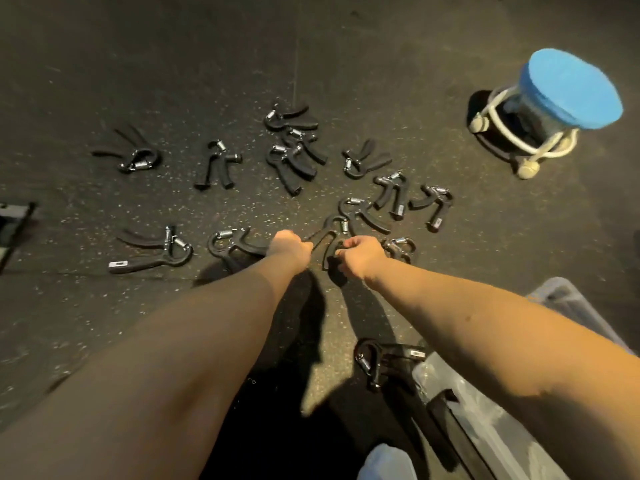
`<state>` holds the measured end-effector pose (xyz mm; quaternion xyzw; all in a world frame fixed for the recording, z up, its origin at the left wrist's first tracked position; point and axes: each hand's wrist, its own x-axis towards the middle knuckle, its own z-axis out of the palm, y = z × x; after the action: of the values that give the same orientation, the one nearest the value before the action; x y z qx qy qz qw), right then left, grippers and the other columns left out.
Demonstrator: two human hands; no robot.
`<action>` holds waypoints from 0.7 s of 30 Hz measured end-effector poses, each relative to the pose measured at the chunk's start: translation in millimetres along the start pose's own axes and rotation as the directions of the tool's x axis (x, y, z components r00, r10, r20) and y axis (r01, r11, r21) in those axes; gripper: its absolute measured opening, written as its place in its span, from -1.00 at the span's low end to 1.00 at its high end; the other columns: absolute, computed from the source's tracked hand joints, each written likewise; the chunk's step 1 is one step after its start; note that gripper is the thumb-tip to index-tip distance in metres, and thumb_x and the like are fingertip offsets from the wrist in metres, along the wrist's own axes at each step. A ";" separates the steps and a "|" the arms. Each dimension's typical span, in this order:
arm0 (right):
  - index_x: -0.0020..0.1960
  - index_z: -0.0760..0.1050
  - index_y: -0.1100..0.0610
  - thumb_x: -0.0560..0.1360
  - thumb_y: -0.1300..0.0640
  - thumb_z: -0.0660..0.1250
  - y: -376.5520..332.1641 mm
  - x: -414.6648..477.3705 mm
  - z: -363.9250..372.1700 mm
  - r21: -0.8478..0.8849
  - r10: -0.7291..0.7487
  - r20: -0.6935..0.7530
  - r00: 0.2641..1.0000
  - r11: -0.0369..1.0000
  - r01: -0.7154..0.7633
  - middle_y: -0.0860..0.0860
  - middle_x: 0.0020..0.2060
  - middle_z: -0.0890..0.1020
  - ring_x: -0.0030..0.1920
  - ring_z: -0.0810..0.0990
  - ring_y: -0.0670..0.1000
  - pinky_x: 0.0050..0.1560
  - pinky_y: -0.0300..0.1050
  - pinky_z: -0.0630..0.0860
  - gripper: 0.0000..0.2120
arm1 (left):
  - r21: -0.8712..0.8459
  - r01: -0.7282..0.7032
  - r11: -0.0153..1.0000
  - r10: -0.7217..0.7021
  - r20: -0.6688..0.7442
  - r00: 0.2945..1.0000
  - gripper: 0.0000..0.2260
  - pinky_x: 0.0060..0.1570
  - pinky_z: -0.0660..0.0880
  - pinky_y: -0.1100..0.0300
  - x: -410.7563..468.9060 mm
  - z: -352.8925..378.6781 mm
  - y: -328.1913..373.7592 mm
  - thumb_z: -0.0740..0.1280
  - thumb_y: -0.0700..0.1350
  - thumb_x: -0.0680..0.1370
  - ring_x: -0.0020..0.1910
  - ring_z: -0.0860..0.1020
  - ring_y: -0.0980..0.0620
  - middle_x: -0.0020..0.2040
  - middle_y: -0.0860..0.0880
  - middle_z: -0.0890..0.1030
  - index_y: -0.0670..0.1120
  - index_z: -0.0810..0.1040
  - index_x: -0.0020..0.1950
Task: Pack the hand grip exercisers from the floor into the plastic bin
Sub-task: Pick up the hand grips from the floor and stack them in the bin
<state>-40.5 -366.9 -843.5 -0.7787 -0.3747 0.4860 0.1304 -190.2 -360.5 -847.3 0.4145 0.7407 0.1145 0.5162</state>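
Observation:
Several black hand grip exercisers with metal springs lie scattered over the dark speckled floor. My left hand grips one handle of an exerciser in the middle. My right hand grips the other handle of the same exerciser. Another exerciser lies just left of my left hand, and one sits right beside my right hand. A translucent plastic bin stands at the lower right, mostly hidden by my right forearm. One exerciser rests beside the bin's near corner.
A blue-topped stool-like object with a white rope around its base stands at the upper right. A dark metal frame piece pokes in at the left edge. A pale blue shape shows at the bottom edge.

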 end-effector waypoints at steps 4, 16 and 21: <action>-0.01 0.55 0.14 0.50 0.06 0.47 9.1 32.2 23.2 -0.088 0.061 -0.087 0.994 0.994 -0.069 0.09 -0.08 0.60 -0.02 0.59 0.09 0.04 -0.04 0.53 -0.81 | 0.024 0.006 1.000 -0.006 0.001 1.000 -0.64 0.25 0.46 0.03 25.6 5.3 -8.8 0.34 -0.04 0.61 0.26 0.52 -0.15 0.26 -0.14 0.56 -0.12 0.47 0.38; 0.04 0.57 0.17 0.43 -0.05 0.52 28.7 47.9 44.2 -0.056 0.134 -0.182 0.974 0.988 -0.147 0.10 -0.01 0.66 -0.07 0.65 0.10 0.02 -0.01 0.62 -0.66 | -0.052 0.045 0.998 -0.041 0.064 0.997 -0.65 0.19 0.56 -0.05 56.0 25.9 -18.1 0.38 -0.05 0.58 0.10 0.63 -0.12 0.15 -0.14 0.62 -0.10 0.52 0.34; -0.16 0.56 0.09 0.35 -0.05 0.57 28.8 31.4 27.3 -0.012 0.126 -0.152 0.980 0.991 -0.130 0.04 -0.17 0.68 -0.24 0.65 0.01 -0.12 -0.08 0.62 -0.72 | -0.177 0.068 0.982 -0.051 0.100 0.994 -0.72 0.07 0.60 -0.01 43.4 25.4 -7.8 0.30 -0.17 0.61 0.15 0.63 -0.25 0.18 -0.29 0.63 -0.29 0.55 0.26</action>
<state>-43.0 -368.7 -894.0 -0.8372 -0.3182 0.4287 0.1184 -177.6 -340.2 -892.2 0.3490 0.7140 0.1457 0.5893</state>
